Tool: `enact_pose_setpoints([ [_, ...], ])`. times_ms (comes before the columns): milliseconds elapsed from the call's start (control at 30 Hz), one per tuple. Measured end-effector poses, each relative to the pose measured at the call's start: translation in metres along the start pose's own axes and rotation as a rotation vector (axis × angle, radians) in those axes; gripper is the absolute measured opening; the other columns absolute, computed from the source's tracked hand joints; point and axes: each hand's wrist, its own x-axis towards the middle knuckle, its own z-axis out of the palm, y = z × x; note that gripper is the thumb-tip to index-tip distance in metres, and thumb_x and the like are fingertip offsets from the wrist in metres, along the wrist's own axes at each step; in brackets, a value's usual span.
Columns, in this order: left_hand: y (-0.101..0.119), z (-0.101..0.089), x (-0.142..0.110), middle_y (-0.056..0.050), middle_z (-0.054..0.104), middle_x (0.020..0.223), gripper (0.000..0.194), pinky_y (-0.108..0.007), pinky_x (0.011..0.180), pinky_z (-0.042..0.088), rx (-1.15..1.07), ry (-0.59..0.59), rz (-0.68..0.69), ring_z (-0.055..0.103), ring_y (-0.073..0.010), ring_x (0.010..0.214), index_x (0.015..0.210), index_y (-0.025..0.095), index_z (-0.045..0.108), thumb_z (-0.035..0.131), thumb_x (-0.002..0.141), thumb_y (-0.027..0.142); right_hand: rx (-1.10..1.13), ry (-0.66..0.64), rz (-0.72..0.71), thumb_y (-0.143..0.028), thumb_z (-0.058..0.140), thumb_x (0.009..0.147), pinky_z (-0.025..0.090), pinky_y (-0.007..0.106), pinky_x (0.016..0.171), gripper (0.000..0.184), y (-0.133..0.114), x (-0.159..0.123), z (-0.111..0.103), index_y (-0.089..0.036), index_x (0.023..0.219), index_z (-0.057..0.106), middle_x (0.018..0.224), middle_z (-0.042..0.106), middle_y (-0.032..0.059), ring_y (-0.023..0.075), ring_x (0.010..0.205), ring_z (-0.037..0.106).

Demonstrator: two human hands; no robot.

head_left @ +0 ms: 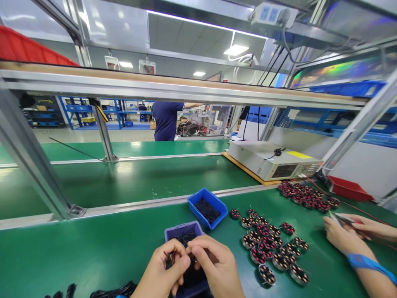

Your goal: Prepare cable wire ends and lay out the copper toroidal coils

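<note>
My left hand (164, 271) is closed, pinching thin wires (169, 255) with red, yellow and black strands between thumb and fingers. Close beside it, my right hand (221, 265) is also closed, thumb against fingertips. Whatever it grips is too small and hidden to name. Both hands are over a purple bin (182, 227) filled with dark pieces. Behind that bin sits a blue bin (194, 212) of short black parts (208, 210). Several round wound coils (263, 245) with red and copper windings lie on the green table to the right of my hands.
At right, another person's hands (347, 236), one with a blue wrist strap, hold a small tool. More coils (305, 196) lie near a red tray (349, 188) and a bench instrument (273, 159). Black cables (114, 289) lie front left. A metal-framed shelf (186, 89) spans overhead.
</note>
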Motion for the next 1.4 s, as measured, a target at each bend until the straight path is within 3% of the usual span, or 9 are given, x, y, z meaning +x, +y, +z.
enact_pose_setpoints([
  [133,0.002,-0.003,0.0,0.007,0.05,0.06,0.039,-0.017,0.041,0.032,-0.076,0.036,-0.001,0.039,-0.0048,0.042,0.08,0.018,0.058,0.079,0.074,0.05,-0.13,-0.148,-0.036,-0.021,0.064,0.087,0.054,0.023,0.06,0.013,-0.008,0.006,-0.011,-0.021,0.08,0.075,0.077,0.071,0.0036,0.0169,0.067,0.066],
  [267,0.002,-0.002,-0.002,0.004,0.054,0.07,0.034,-0.02,0.051,0.043,-0.124,0.095,-0.007,0.053,-0.0092,0.055,0.081,0.017,0.059,0.084,0.068,0.037,-0.206,-0.194,0.028,-0.013,0.059,0.083,0.051,0.022,0.057,0.015,-0.007,0.01,-0.02,-0.021,0.078,0.071,0.076,0.068,0.0014,0.0155,0.063,0.064],
  [633,0.001,-0.007,-0.003,-0.001,0.065,0.071,0.043,-0.027,0.07,0.048,-0.052,0.049,0.007,0.063,-0.0172,0.071,0.077,0.015,0.064,0.088,0.065,0.049,-0.19,-0.323,0.018,-0.008,0.056,0.08,0.05,0.023,0.063,0.018,-0.015,0.012,-0.026,-0.021,0.076,0.069,0.074,0.068,-0.0008,0.0159,0.068,0.063],
  [800,0.009,-0.012,-0.002,-0.002,0.067,0.07,0.043,-0.027,0.068,0.047,-0.03,0.026,0.0,0.063,-0.0177,0.073,0.074,0.016,0.06,0.086,0.068,0.05,-0.14,-0.618,0.064,-0.017,0.068,0.083,0.051,0.025,0.069,0.011,-0.022,0.015,-0.048,-0.02,0.074,0.072,0.076,0.07,-0.0001,0.017,0.072,0.066],
  [867,0.014,-0.013,-0.002,-0.001,0.065,0.067,0.043,-0.026,0.063,0.046,-0.053,0.001,-0.028,0.062,-0.016,0.066,0.079,0.017,0.06,0.084,0.07,0.051,-0.168,-0.612,0.081,-0.023,0.068,0.087,0.05,0.026,0.074,0.018,-0.019,0.017,-0.05,-0.019,0.07,0.072,0.077,0.071,0.0016,0.0183,0.077,0.066],
  [967,0.02,-0.013,-0.003,-0.001,0.064,0.067,0.044,-0.026,0.063,0.047,-0.075,-0.048,-0.061,0.062,-0.0151,0.064,0.084,0.016,0.059,0.083,0.071,0.051,-0.36,-0.45,0.16,-0.019,0.063,0.09,0.046,0.024,0.068,0.022,-0.011,0.018,-0.042,-0.018,0.069,0.071,0.07,0.071,0.0009,0.0168,0.07,0.064],
  [1100,0.017,-0.013,-0.005,-0.002,0.067,0.069,0.044,-0.026,0.061,0.048,-0.124,-0.05,-0.097,0.064,-0.0154,0.063,0.082,0.017,0.057,0.086,0.068,0.047,-0.528,-0.546,0.273,-0.013,0.06,0.09,0.041,0.023,0.061,0.019,-0.006,0.018,-0.03,-0.02,0.081,0.075,0.065,0.071,-0.0023,0.0142,0.061,0.062],
  [1233,0.014,-0.01,-0.003,-0.001,0.064,0.058,0.044,-0.024,0.052,0.045,-0.133,-0.039,-0.128,0.063,-0.0157,0.054,0.073,0.017,0.055,0.089,0.062,0.043,-0.863,-0.618,0.109,-0.016,0.073,0.084,0.041,0.026,0.073,0.008,-0.001,0.016,-0.015,-0.023,0.083,0.076,0.085,0.075,0.0007,0.0201,0.086,0.064],
  [1400,0.019,-0.006,0.0,-0.001,0.064,0.057,0.05,-0.023,0.053,0.046,-0.166,0.01,-0.141,0.061,-0.0146,0.055,0.072,0.015,0.059,0.089,0.059,0.052,-1.041,-0.672,0.037,-0.016,0.078,0.08,0.041,0.032,0.077,0.01,0.016,0.015,0.007,-0.018,0.071,0.075,0.075,0.072,0.006,0.0243,0.083,0.062],
])
